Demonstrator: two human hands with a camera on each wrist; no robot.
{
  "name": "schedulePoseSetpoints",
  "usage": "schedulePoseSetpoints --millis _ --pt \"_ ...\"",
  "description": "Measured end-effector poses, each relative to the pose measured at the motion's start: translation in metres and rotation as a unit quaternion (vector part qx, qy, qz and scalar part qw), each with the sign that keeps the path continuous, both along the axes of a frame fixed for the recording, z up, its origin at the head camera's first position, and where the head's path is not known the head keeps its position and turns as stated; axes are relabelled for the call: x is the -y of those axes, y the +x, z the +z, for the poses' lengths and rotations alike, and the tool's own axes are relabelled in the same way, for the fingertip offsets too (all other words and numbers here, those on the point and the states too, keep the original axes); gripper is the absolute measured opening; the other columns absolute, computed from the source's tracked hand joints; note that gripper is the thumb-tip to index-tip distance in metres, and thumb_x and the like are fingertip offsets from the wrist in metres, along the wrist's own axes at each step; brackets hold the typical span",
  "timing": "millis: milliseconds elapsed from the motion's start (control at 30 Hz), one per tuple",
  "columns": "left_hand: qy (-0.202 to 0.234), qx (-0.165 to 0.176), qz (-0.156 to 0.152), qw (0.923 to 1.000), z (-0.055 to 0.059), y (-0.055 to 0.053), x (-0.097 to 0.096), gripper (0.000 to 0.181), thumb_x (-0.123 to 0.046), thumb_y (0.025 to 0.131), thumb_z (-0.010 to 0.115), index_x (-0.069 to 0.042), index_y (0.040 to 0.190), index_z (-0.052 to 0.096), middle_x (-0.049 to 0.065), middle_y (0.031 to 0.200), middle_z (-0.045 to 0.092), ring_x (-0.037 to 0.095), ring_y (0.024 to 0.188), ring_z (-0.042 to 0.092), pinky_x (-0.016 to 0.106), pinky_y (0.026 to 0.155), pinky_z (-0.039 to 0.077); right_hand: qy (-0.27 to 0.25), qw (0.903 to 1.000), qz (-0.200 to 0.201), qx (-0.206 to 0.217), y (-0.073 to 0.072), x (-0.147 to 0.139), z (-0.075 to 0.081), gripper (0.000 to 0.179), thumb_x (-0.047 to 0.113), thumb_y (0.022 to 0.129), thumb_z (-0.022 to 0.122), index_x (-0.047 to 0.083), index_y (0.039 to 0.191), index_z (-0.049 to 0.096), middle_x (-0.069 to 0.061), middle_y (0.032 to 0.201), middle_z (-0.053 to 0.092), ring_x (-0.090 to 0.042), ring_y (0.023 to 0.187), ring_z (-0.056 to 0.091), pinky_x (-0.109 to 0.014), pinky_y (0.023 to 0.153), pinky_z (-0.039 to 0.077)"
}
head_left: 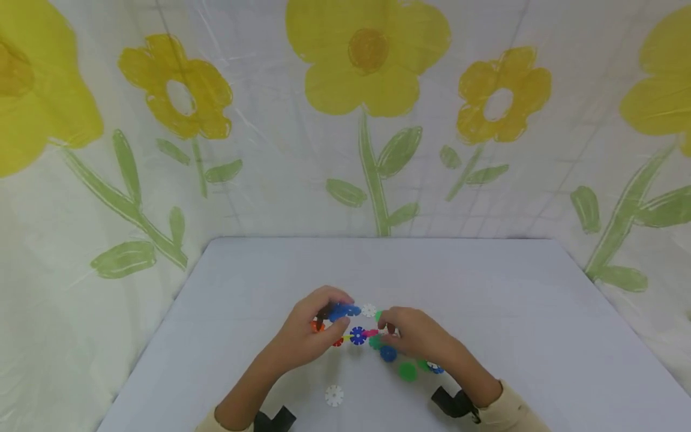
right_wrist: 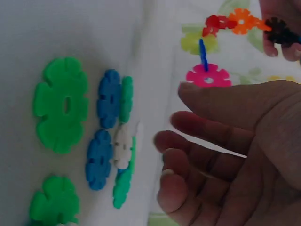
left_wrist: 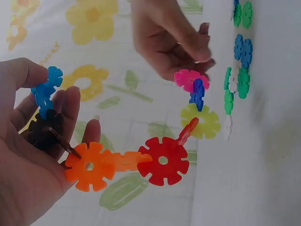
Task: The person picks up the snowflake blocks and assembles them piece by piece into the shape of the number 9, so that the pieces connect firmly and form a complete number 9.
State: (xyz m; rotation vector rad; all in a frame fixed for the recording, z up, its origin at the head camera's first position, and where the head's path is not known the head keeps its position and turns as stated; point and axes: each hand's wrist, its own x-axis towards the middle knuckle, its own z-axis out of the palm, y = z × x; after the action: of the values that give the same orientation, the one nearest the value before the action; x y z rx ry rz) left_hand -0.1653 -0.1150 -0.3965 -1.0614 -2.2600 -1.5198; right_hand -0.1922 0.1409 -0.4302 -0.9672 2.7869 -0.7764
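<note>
A chain of interlocking plastic snowflake discs hangs from my left hand [head_left: 309,333], whose thumb and fingers pinch its light blue disc [left_wrist: 54,76] end. From there run a black disc [left_wrist: 45,128], an orange disc [left_wrist: 89,166], a red disc [left_wrist: 163,161], a yellow disc [left_wrist: 200,121], a dark blue disc [head_left: 358,335] and a pink disc [left_wrist: 191,81]. My right hand [head_left: 418,333] is beside the pink end, fingers loosely bent. In the right wrist view, a gap shows between its thumb and fingers, with nothing held there.
Loose discs lie on the white table [head_left: 243,270]: a white disc [head_left: 334,395] near the front, a green disc [right_wrist: 62,105], a blue disc [right_wrist: 109,99] and several others by the right hand. A flower-printed sheet [head_left: 259,150] stands behind the table.
</note>
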Motion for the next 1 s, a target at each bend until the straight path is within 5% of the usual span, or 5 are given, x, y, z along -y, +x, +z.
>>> schedulePoseSetpoints --millis 167,567,833,900,1000 --pt "0.018 -0.004 -0.001 0.9998 -0.002 -0.002 -0.001 0.021 0.006 0.091 0.066 -0.007 0.108 0.063 0.007 0.106 0.064 0.014 0.077 0.058 0.027 0.064 0.055 0.079 0.9948 -0.001 0.065 -0.001 0.001 -0.012 0.027 0.025 0.08 0.086 0.015 0.098 0.067 0.009 0.08 0.055 -0.008 0.072 0.049 -0.027 0.065 0.046" --pt "0.015 -0.011 0.017 0.9997 -0.002 -0.004 0.0 0.015 -0.006 0.095 0.068 -0.014 0.108 0.068 0.002 0.11 0.066 0.015 0.092 0.062 0.03 0.076 0.057 0.078 0.9935 -0.009 0.082 -0.002 0.001 -0.015 0.028 0.018 0.078 0.086 0.02 0.082 0.058 0.011 0.072 0.052 -0.008 0.067 0.047 -0.026 0.06 0.043" --pt "0.007 0.002 0.049 0.9988 -0.003 -0.003 0.0 0.009 -0.013 0.096 0.069 -0.017 0.104 0.071 -0.007 0.098 0.065 0.012 0.088 0.062 0.029 0.077 0.057 -0.067 0.9956 0.007 0.065 -0.016 -0.014 0.0 0.015 0.018 0.09 0.076 0.02 0.083 0.064 0.007 0.072 0.06 -0.006 0.062 0.052 -0.025 0.057 0.048" --pt "0.006 0.004 0.054 0.9985 -0.003 -0.003 0.0 0.009 -0.014 0.096 0.069 -0.017 0.104 0.071 -0.008 0.097 0.065 0.011 0.088 0.063 0.029 0.078 0.057 -0.131 0.9881 0.022 0.078 -0.017 -0.017 0.005 0.009 0.018 0.093 0.073 0.017 0.088 0.066 0.002 0.073 0.062 -0.008 0.061 0.052 -0.026 0.056 0.049" --pt "0.008 0.006 0.057 0.9983 -0.003 -0.003 -0.001 0.009 -0.015 0.096 0.07 -0.016 0.105 0.073 -0.008 0.097 0.066 0.011 0.087 0.063 0.029 0.078 0.057 -0.238 0.9605 0.074 0.123 -0.015 -0.018 0.013 0.003 0.009 0.098 0.065 0.009 0.1 0.067 -0.011 0.077 0.062 -0.016 0.06 0.053 -0.027 0.057 0.052"
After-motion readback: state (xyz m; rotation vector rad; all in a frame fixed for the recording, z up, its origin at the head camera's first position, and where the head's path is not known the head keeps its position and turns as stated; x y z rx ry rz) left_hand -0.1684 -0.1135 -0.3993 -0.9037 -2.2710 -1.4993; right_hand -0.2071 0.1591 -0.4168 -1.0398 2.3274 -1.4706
